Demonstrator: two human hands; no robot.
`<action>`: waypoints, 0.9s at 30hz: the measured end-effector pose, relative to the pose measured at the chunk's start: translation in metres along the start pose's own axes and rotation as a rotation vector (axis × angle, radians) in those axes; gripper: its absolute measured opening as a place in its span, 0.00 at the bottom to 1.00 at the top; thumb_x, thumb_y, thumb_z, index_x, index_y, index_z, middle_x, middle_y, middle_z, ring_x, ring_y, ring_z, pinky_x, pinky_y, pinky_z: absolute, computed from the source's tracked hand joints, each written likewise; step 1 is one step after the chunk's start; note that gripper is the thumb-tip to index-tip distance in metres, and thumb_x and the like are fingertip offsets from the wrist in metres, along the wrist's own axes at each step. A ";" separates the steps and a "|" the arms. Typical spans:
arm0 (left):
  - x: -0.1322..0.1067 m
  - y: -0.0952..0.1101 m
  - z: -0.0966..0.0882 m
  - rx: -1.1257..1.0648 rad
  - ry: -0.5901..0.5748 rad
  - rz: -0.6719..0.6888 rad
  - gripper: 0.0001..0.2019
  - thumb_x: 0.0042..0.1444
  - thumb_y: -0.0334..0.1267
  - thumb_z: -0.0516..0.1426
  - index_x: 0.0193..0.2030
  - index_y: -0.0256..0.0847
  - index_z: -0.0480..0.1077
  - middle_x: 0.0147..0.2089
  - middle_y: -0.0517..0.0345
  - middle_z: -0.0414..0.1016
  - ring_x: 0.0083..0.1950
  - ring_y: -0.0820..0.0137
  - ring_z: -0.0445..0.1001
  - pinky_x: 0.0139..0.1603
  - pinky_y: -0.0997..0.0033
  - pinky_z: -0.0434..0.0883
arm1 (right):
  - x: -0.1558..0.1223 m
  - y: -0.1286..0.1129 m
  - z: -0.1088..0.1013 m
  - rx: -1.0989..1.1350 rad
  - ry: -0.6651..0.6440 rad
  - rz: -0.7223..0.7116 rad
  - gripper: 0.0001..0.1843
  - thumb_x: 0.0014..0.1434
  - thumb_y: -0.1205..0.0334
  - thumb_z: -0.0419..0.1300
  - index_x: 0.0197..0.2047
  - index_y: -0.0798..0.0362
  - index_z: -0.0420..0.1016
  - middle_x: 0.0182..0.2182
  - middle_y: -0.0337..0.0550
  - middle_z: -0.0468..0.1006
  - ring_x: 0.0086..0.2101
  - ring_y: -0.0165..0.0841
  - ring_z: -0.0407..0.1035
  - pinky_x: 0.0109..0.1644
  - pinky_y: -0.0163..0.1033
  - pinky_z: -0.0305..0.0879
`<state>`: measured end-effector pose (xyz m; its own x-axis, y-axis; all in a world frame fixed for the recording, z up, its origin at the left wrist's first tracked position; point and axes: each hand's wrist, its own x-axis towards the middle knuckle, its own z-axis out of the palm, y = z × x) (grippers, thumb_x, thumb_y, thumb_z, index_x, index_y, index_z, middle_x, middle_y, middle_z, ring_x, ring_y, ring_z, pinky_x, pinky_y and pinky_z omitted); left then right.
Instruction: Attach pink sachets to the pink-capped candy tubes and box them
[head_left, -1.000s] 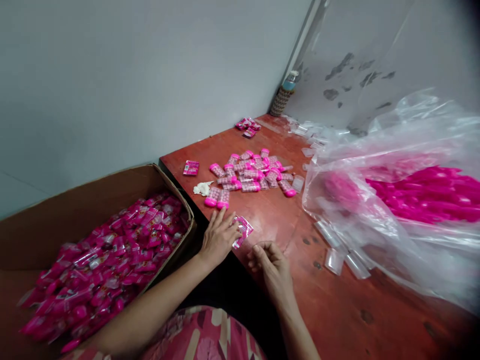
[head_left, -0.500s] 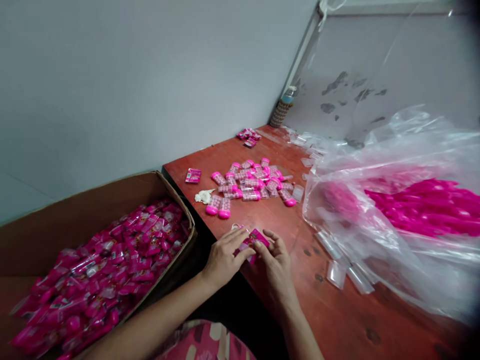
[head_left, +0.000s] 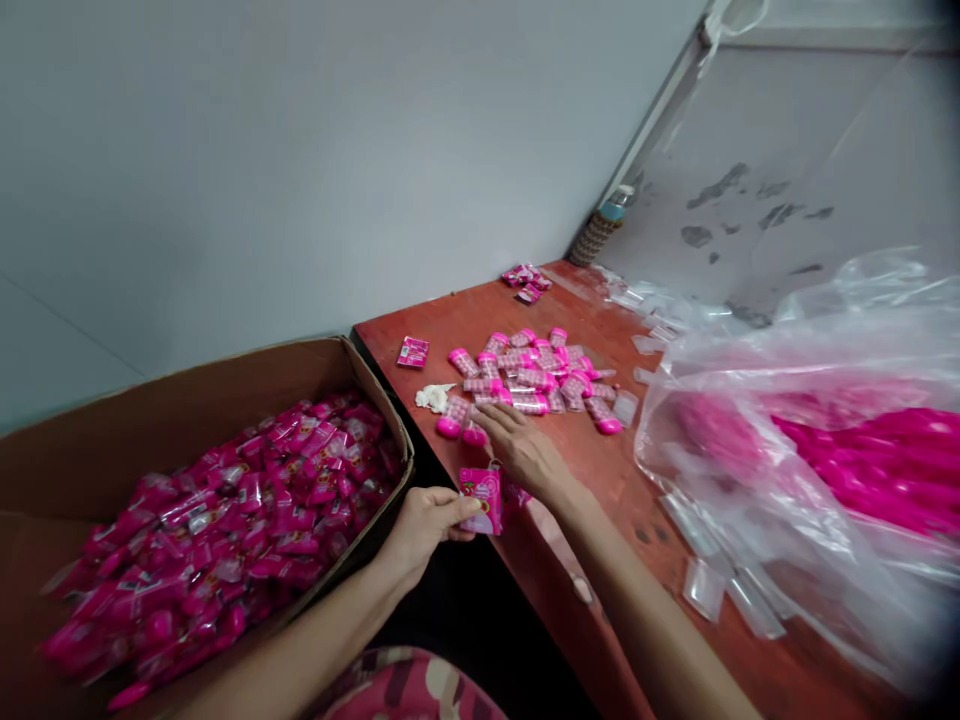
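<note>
My left hand (head_left: 421, 522) pinches a small pink printed packet (head_left: 481, 498), holding it upright at the near edge of the red table (head_left: 570, 470). My right hand (head_left: 517, 445) stretches forward across the table with its fingers extended, the fingertips at the near side of a heap of small pink-capped bottles (head_left: 536, 378). Nothing shows in that hand. To the left, a cardboard box (head_left: 187, 410) is filled with many sealed pink packets (head_left: 240, 520).
A big clear plastic bag (head_left: 810, 440) of bright pink parts covers the table's right side. Small empty clear sleeves (head_left: 705, 585) lie near it. A white crumpled scrap (head_left: 433, 396), a lone pink packet (head_left: 412, 352), more packets (head_left: 526, 278) and a bottle (head_left: 600, 225) stand toward the wall corner.
Both hands were together on the pink packet; now the left alone holds it nearer the box, while the right has let go and reached forward to the bottle heap. The view shifted left.
</note>
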<state>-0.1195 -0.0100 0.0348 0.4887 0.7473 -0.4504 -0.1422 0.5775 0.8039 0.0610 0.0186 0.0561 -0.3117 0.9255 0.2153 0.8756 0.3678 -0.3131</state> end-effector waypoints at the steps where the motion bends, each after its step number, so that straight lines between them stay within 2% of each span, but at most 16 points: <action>1: 0.000 0.001 -0.002 -0.046 0.028 -0.012 0.11 0.39 0.39 0.64 0.22 0.31 0.72 0.23 0.54 0.73 0.24 0.75 0.70 0.27 0.76 0.70 | 0.008 0.004 0.001 -0.102 -0.068 -0.072 0.25 0.55 0.74 0.49 0.56 0.53 0.59 0.56 0.47 0.61 0.56 0.42 0.51 0.55 0.49 0.51; 4: 0.003 0.003 -0.008 -0.175 0.082 -0.039 0.11 0.37 0.37 0.65 0.21 0.31 0.70 0.23 0.55 0.72 0.24 0.75 0.70 0.25 0.77 0.70 | 0.022 0.011 0.001 -0.292 -0.190 -0.169 0.25 0.56 0.73 0.47 0.58 0.52 0.57 0.56 0.46 0.61 0.55 0.42 0.52 0.53 0.48 0.52; 8: 0.009 0.006 -0.010 -0.381 0.082 -0.053 0.08 0.40 0.34 0.64 0.24 0.31 0.70 0.25 0.55 0.73 0.24 0.75 0.70 0.25 0.77 0.71 | 0.019 0.013 -0.004 -0.405 -0.230 -0.124 0.19 0.58 0.69 0.48 0.53 0.50 0.62 0.48 0.48 0.68 0.47 0.40 0.60 0.47 0.43 0.55; 11: 0.013 0.009 -0.005 -0.554 0.120 -0.040 0.05 0.44 0.31 0.62 0.26 0.32 0.70 0.26 0.56 0.73 0.26 0.75 0.72 0.27 0.78 0.72 | 0.008 0.019 -0.004 -0.413 -0.232 -0.013 0.15 0.57 0.65 0.51 0.49 0.50 0.65 0.42 0.48 0.70 0.43 0.39 0.61 0.44 0.42 0.55; 14: 0.018 0.011 0.003 -0.640 0.163 -0.043 0.03 0.46 0.29 0.61 0.27 0.33 0.69 0.25 0.57 0.74 0.26 0.74 0.73 0.28 0.76 0.73 | -0.008 0.031 -0.005 -0.333 -0.199 0.142 0.12 0.55 0.60 0.54 0.42 0.55 0.67 0.39 0.49 0.69 0.41 0.38 0.62 0.43 0.40 0.55; 17: 0.022 0.010 0.011 -0.645 0.187 -0.069 0.05 0.46 0.31 0.61 0.29 0.33 0.69 0.26 0.55 0.74 0.27 0.72 0.74 0.29 0.75 0.73 | -0.026 0.042 -0.008 -0.182 -0.175 0.340 0.12 0.52 0.55 0.56 0.36 0.54 0.66 0.34 0.46 0.71 0.34 0.36 0.65 0.34 0.36 0.55; 19: 0.023 0.010 0.017 -0.633 0.205 -0.080 0.06 0.46 0.33 0.61 0.29 0.33 0.69 0.26 0.54 0.74 0.28 0.71 0.74 0.29 0.74 0.73 | -0.040 0.042 -0.012 -0.114 -0.151 0.485 0.12 0.51 0.54 0.57 0.33 0.53 0.65 0.29 0.43 0.71 0.28 0.34 0.65 0.28 0.34 0.52; 21: 0.024 0.009 0.023 -0.634 0.228 -0.085 0.07 0.45 0.33 0.61 0.30 0.34 0.69 0.26 0.54 0.74 0.28 0.71 0.74 0.30 0.73 0.73 | -0.056 0.030 -0.014 -0.028 -0.065 0.609 0.11 0.51 0.53 0.57 0.31 0.53 0.65 0.23 0.40 0.69 0.24 0.32 0.63 0.25 0.34 0.48; 23: 0.025 0.008 0.029 -0.653 0.241 -0.081 0.07 0.45 0.33 0.62 0.30 0.34 0.69 0.26 0.55 0.74 0.28 0.70 0.74 0.32 0.71 0.73 | -0.074 0.007 -0.013 0.170 0.097 0.689 0.12 0.53 0.52 0.55 0.29 0.52 0.64 0.19 0.37 0.66 0.22 0.32 0.61 0.24 0.34 0.49; 25: 0.027 0.006 0.036 -0.679 0.234 -0.072 0.07 0.45 0.32 0.62 0.30 0.34 0.68 0.27 0.55 0.74 0.29 0.70 0.75 0.34 0.70 0.73 | -0.090 -0.024 -0.008 0.494 0.280 0.756 0.13 0.54 0.50 0.54 0.30 0.51 0.63 0.20 0.35 0.66 0.22 0.31 0.61 0.24 0.34 0.52; 27: 0.029 0.003 0.042 -0.690 0.215 -0.071 0.07 0.44 0.32 0.62 0.30 0.34 0.68 0.27 0.55 0.74 0.30 0.69 0.75 0.34 0.70 0.73 | -0.103 -0.055 0.002 0.845 0.401 0.796 0.12 0.55 0.50 0.53 0.32 0.51 0.63 0.21 0.34 0.68 0.21 0.29 0.61 0.23 0.33 0.55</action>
<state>-0.0692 -0.0006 0.0402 0.3474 0.7073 -0.6156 -0.6619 0.6500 0.3733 0.0446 -0.0966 0.0496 0.4671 0.8799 -0.0871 0.2092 -0.2056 -0.9560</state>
